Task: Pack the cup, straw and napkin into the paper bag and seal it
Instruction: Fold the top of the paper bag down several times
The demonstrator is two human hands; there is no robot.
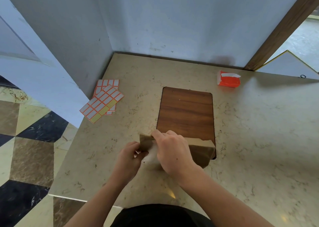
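Note:
A brown paper bag stands on the marble counter near its front edge, its top folded over. My right hand grips the folded top of the bag from above, fingers curled over the left end of the fold. My left hand pinches a small white sticker at the bag's left side. A white patch shows on the bag's front between my hands; what it is I cannot tell. Cup, straw and napkin are out of sight.
Sheets of white labels with orange borders lie at the counter's left. An orange napkin pack sits at the back right. A dark wooden inset panel lies behind the bag. Walls close off the back and left.

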